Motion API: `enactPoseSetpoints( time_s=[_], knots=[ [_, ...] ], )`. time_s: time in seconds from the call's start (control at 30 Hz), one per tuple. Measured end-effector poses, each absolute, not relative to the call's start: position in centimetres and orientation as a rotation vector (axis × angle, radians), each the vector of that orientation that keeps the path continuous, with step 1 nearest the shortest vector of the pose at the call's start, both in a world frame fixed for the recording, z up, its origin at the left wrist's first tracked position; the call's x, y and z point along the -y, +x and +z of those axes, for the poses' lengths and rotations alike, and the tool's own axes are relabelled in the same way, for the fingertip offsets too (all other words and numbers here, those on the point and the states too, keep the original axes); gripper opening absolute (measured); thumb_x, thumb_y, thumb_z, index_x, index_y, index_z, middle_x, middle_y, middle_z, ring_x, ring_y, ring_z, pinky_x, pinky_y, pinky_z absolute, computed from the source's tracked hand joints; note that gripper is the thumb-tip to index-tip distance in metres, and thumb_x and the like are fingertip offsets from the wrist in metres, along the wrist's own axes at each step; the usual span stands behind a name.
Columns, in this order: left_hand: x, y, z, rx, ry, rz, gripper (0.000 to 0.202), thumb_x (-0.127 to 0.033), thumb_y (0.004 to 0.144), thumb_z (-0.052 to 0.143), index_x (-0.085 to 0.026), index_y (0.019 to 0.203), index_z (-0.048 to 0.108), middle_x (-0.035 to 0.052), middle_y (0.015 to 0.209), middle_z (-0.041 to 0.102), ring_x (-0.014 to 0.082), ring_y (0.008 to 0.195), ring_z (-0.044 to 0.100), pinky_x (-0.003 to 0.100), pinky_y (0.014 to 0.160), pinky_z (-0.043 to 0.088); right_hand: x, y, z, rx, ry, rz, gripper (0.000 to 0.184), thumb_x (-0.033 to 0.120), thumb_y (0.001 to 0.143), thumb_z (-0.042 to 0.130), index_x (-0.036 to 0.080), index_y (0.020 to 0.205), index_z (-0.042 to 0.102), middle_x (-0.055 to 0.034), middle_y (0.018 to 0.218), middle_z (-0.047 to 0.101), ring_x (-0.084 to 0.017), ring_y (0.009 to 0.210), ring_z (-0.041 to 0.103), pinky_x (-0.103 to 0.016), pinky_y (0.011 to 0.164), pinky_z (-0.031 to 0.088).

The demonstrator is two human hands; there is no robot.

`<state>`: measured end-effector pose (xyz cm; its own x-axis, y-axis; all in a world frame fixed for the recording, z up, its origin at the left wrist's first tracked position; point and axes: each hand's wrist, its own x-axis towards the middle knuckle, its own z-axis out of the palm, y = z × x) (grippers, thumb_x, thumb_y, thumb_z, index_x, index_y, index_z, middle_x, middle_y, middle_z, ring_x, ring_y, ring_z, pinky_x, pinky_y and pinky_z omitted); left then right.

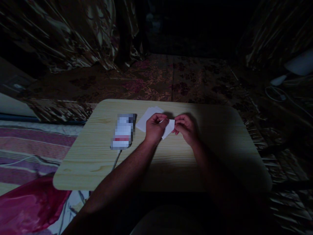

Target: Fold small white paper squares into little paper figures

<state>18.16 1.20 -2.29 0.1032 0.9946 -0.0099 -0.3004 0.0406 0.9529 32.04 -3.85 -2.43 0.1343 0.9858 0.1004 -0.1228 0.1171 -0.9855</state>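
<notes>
A small piece of white paper (168, 130), with slanted edges that look folded, is held between my two hands above the wooden table. My left hand (155, 128) pinches it from the left, its thumb lying on top. At the paper's right corner, the fingertips of my right hand (186, 128) are closed on the edge. More white sheets (148, 118) lie stacked on the table just behind and left of my left hand, which partly covers them.
A phone (122, 132) with a blurred-out screen lies left of my hands, a cable (116, 160) running from its lower end. The pale wooden table (80, 156) has rounded corners. Left of it are a striped cover (36, 143) and a pink bag (31, 205). Patterned curtains (93, 32) hang behind.
</notes>
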Motion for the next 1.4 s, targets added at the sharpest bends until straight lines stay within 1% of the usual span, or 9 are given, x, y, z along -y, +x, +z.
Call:
enactPoseSetpoints(
  time_s=[0.07, 0.13, 0.23, 0.33, 0.53, 0.7, 0.83, 1.07, 1.4],
  knots=[
    [-1.2, 18.2, -2.3, -0.917, 0.996, 1.281, 0.023, -0.024, 0.063, 0.079, -0.018, 0.082, 0.066, -0.0022, 0.068, 0.067, 0.0085, 0.052, 0.056, 0.021, 0.051, 0.043, 3.7, 31.8, -2.5, 1.031, -1.108, 1.102, 0.033, 0.03, 0.071, 0.072, 0.023, 0.095, 0.05, 0.0038, 0.073, 0.067, -0.013, 0.053, 0.064, -0.022, 0.046, 0.045],
    [-1.2, 18.2, -2.3, -0.912, 0.991, 1.303, 0.023, -0.025, 0.064, 0.079, -0.017, 0.082, 0.066, -0.0016, 0.07, 0.068, 0.0082, 0.054, 0.056, 0.021, 0.052, 0.043, 3.6, 31.6, -2.7, 1.022, -1.149, 1.092, 0.032, 0.031, 0.071, 0.073, 0.022, 0.089, 0.048, 0.0045, 0.068, 0.065, -0.013, 0.051, 0.063, -0.021, 0.045, 0.044],
    [-1.2, 18.2, -2.3, -0.93, 1.01, 1.313, 0.022, -0.024, 0.064, 0.078, -0.018, 0.082, 0.067, -0.0013, 0.069, 0.067, 0.008, 0.054, 0.056, 0.02, 0.053, 0.043, 3.4, 31.4, -2.9, 1.022, -1.221, 1.045, 0.025, 0.032, 0.073, 0.071, 0.021, 0.081, 0.05, 0.0047, 0.06, 0.062, -0.011, 0.048, 0.061, -0.021, 0.045, 0.044],
    [-1.1, 18.1, -2.2, -0.935, 1.046, 1.278, 0.021, -0.023, 0.064, 0.078, -0.018, 0.081, 0.068, -0.0011, 0.068, 0.067, 0.0083, 0.054, 0.055, 0.021, 0.053, 0.042, 3.2, 31.6, -3.0, 0.999, -1.253, 0.968, 0.02, 0.032, 0.073, 0.069, 0.019, 0.078, 0.054, 0.0048, 0.057, 0.061, -0.01, 0.046, 0.057, -0.021, 0.045, 0.044],
    [-0.9, 18.1, -2.0, -0.871, 1.124, 1.175, 0.025, -0.023, 0.064, 0.078, -0.018, 0.088, 0.073, 0.001, 0.072, 0.069, 0.0107, 0.059, 0.058, 0.024, 0.058, 0.045, 3.2, 32.4, -3.2, 1.032, -1.28, 0.877, 0.016, 0.031, 0.073, 0.069, 0.018, 0.08, 0.064, 0.0032, 0.062, 0.062, -0.009, 0.049, 0.051, -0.021, 0.046, 0.04],
    [-0.7, 18.2, -1.9, -0.844, 1.182, 1.158, 0.023, -0.024, 0.066, 0.079, -0.018, 0.087, 0.075, 0.0013, 0.07, 0.069, 0.0092, 0.057, 0.056, 0.022, 0.055, 0.043, 3.4, 32.3, -3.1, 1.103, -1.265, 0.847, 0.012, 0.027, 0.074, 0.069, 0.018, 0.081, 0.067, -0.001, 0.073, 0.068, -0.012, 0.064, 0.059, -0.025, 0.059, 0.046],
    [-0.8, 18.2, -2.0, -0.881, 1.14, 1.181, 0.02, -0.025, 0.066, 0.079, -0.017, 0.083, 0.074, -0.0002, 0.065, 0.066, 0.0076, 0.053, 0.052, 0.02, 0.05, 0.039, 3.4, 32.1, -3.0, 1.066, -1.223, 0.873, 0.021, 0.024, 0.069, 0.072, 0.019, 0.089, 0.067, -0.0033, 0.085, 0.071, -0.015, 0.077, 0.064, -0.028, 0.071, 0.051],
    [-0.9, 18.3, -2.2, -0.906, 1.081, 1.197, 0.021, -0.026, 0.064, 0.08, -0.017, 0.082, 0.073, -0.0007, 0.065, 0.066, 0.0075, 0.053, 0.053, 0.02, 0.051, 0.04, 3.4, 31.9, -3.1, 1.011, -1.235, 0.96, 0.019, 0.027, 0.07, 0.071, 0.018, 0.086, 0.067, -0.0022, 0.076, 0.071, -0.014, 0.065, 0.062, -0.025, 0.059, 0.048],
    [-0.8, 18.4, -2.3, -0.899, 1.084, 1.21, 0.022, -0.026, 0.063, 0.081, -0.016, 0.079, 0.071, -0.001, 0.064, 0.065, 0.0073, 0.053, 0.053, 0.02, 0.051, 0.04, 3.4, 31.9, -3.2, 1.015, -1.239, 0.944, 0.017, 0.026, 0.069, 0.071, 0.018, 0.084, 0.067, -0.0019, 0.073, 0.071, -0.014, 0.062, 0.062, -0.025, 0.055, 0.047]
  ],
)
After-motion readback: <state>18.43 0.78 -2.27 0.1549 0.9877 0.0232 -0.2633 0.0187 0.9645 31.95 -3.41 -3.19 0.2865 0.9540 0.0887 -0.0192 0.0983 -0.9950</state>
